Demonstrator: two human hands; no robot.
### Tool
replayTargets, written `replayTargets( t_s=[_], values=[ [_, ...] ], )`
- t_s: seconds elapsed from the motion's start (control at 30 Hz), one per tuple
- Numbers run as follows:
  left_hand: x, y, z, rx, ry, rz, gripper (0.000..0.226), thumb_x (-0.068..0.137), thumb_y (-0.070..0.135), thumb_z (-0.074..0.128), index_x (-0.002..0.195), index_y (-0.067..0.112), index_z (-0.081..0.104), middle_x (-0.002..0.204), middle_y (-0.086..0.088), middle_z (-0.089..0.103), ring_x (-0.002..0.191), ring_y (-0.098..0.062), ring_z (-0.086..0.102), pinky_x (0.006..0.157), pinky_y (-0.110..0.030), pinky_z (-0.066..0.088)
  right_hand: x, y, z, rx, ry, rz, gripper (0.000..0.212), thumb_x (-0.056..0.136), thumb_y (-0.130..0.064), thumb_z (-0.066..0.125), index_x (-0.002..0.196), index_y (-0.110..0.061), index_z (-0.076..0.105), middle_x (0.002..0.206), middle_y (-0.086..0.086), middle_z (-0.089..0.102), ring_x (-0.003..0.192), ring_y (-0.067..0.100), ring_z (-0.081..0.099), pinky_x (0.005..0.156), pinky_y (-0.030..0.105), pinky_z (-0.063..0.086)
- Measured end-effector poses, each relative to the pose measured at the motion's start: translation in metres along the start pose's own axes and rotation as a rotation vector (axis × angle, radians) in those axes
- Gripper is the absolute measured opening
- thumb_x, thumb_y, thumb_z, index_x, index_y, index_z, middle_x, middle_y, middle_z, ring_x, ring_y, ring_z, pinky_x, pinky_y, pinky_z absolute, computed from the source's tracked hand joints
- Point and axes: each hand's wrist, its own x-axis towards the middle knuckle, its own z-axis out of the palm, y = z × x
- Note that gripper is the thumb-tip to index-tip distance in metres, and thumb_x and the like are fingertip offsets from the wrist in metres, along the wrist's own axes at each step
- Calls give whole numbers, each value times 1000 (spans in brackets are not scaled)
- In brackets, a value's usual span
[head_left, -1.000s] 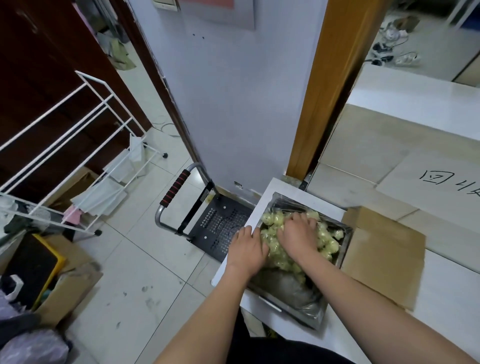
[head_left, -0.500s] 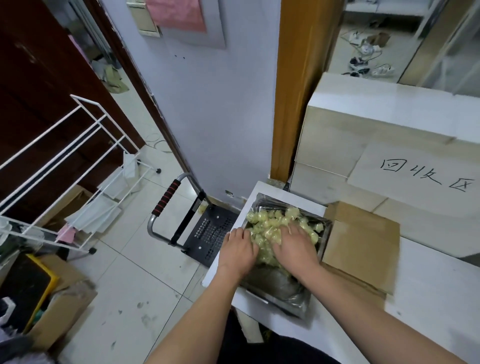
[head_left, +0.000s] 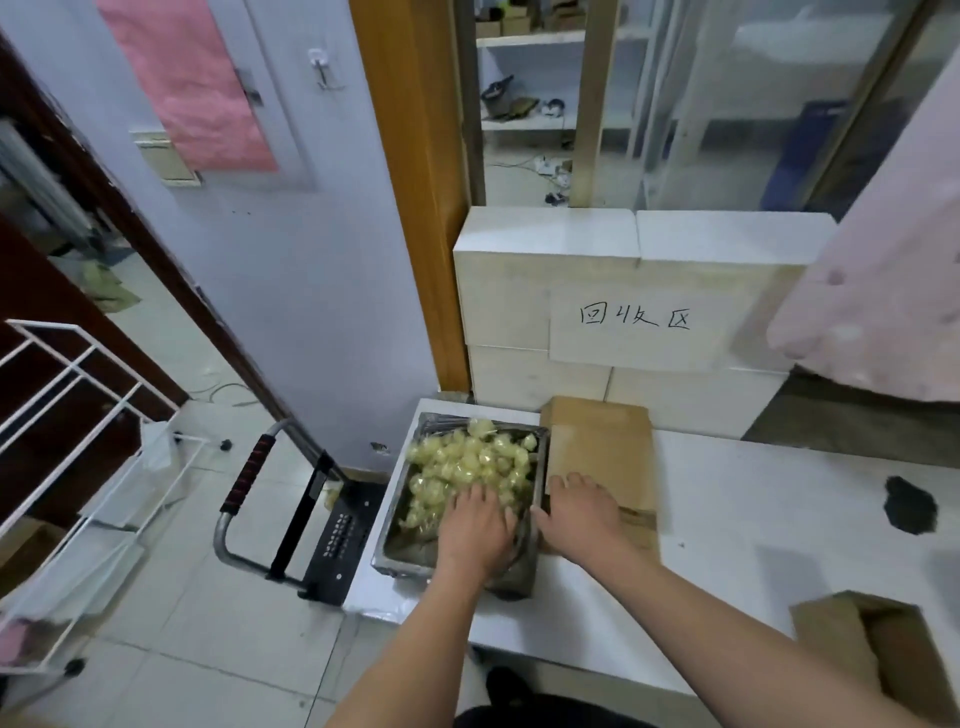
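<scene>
While sign (head_left: 634, 325) reads 回收区, left hand (head_left: 475, 525) lies flat on wrapped pieces (head_left: 467, 462), right hand (head_left: 582, 514) flat beside tray (head_left: 390, 540)

Shiny metal tray (head_left: 400, 525) of glossy clear-wrapped yellow pieces (head_left: 467, 462), matt brown cardboard (head_left: 602, 447) beside, on smooth white tabletop (head_left: 753, 509).

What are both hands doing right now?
Left hand: open, flat on the yellow pieces in the metal tray.
Right hand: open, resting on the cardboard box beside the tray.

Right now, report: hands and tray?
Left hand flat on yellow wrapped pieces in metal tray. Right hand at its right rim, over cardboard box. Box abuts tray.
</scene>
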Motion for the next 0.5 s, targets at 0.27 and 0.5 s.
replayTargets(
  t_s=[0.27,0.5],
  values=[
    [-62,82,11,-43,10,184,40,105,32,28,126,7,50,126,-12,51,119,-31,47,107,-39,34,-96,60,1,-24,-8,136,44,97,-42,42,127,-11,52,125,9,57,113,27,54,89,36,43],
    [-97,167,25,24,-16,311,44,104,36,29,129,6,50,126,-13,54,118,-30,49,107,-40,34,-171,138,8,14,35,299,51,100,-49,38,132,-13,49,124,9,57,114,26,53,88,37,43]
  ],
)
